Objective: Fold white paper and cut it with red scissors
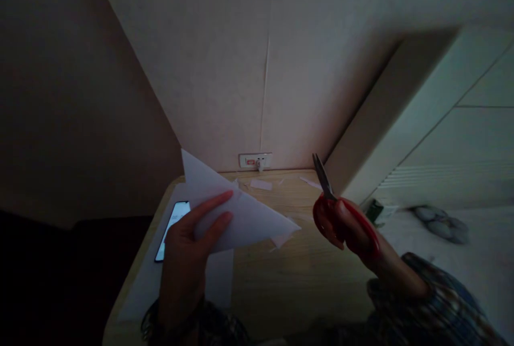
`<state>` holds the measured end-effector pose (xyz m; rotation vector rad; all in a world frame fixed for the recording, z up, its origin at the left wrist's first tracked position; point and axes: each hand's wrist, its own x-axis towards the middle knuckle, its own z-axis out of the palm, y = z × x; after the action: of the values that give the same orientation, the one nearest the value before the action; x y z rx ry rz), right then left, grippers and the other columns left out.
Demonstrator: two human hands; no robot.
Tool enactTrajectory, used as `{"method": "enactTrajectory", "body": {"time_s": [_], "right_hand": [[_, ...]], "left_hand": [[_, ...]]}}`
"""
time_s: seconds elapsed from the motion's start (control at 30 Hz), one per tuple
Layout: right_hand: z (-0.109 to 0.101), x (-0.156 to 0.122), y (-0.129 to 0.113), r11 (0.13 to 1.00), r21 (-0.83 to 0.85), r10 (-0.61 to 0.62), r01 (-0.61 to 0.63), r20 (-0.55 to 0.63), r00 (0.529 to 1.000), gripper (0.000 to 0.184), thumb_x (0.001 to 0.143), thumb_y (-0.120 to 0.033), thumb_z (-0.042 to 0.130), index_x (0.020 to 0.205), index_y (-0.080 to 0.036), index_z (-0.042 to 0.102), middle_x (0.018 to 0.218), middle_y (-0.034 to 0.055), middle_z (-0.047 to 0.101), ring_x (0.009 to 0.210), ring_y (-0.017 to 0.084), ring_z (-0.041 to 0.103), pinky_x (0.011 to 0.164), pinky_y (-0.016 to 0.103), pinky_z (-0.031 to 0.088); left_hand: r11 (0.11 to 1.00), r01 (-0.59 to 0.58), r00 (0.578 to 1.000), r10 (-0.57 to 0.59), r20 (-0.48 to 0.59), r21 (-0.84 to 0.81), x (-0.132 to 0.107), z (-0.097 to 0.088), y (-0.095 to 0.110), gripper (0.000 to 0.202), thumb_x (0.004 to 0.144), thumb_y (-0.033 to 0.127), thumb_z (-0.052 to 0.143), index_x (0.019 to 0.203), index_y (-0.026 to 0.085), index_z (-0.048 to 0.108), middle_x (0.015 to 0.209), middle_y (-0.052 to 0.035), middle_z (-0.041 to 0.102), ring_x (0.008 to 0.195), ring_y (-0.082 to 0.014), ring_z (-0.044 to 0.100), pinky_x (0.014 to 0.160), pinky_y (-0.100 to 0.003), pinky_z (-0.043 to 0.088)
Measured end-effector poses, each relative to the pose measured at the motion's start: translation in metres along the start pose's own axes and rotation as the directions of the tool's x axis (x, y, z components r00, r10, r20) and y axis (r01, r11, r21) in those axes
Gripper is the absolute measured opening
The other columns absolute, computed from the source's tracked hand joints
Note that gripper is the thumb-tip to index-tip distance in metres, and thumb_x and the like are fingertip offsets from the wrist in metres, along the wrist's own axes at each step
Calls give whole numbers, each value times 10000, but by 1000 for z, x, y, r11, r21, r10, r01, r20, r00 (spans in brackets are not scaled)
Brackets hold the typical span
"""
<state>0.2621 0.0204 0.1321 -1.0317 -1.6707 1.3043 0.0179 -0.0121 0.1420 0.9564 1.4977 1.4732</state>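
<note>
My left hand (195, 236) grips a white sheet of paper folded into a triangle (244, 212), its thumb and forefinger lying on the near face. The triangle is raised above the table, one point up at the left and another toward the right. In my right hand (355, 228) is a pair of scissors with red handles (369, 231). Their dark blades point up and look nearly closed, apart from the paper. Below my left hand, a phone with a lit screen (172, 228) rests on white paper (220, 276).
Small paper scraps (261, 185) are scattered over the wooden table (301, 271), mostly toward its back edge. A wall socket (255, 160) with a plug sits just behind it. Right of the table are a pale panel (401, 110), a grey cushioned object (440, 224) and a small dark green item (374, 210).
</note>
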Motion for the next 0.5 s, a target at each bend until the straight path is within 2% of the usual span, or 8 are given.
{"method": "enactTrajectory", "body": {"time_s": [0.1,0.23,0.37,0.5], "right_hand": [[10,6,-5,997,14,77,-78,53,996,459,832,-602,410,607,-202,426,485,-54,383,405,84,325,390,237,230],[39,15,-7,979,64,189,-195,94,977,464,706,-650,543,658,-196,457,536,-59,405,405,68,339,365,203,230],[62,14,-14,974,111,192,-197,54,980,474,698,-643,562,625,-185,468,517,-56,398,398,61,339,360,195,229],[67,4,-12,970,170,172,-171,9,985,484,683,-647,584,656,-168,521,549,-42,437,396,53,343,354,195,225]], "left_hand": [[1000,-7,1000,7,-17,-21,2,-11,-8,277,668,294,729,941,246,721,1010,-1,707,913,-184,616,738,-240,490],[991,47,999,-48,-5,-124,6,-33,-19,281,655,269,741,934,236,724,1023,-14,704,921,-189,618,726,-240,491],[986,79,996,-74,44,-149,15,-46,-18,267,639,238,756,904,254,731,977,8,712,899,-160,618,724,-207,482],[982,-21,1000,21,-2,-188,21,-45,-19,238,590,216,779,821,259,745,872,27,721,791,-136,628,648,-180,488]]}}
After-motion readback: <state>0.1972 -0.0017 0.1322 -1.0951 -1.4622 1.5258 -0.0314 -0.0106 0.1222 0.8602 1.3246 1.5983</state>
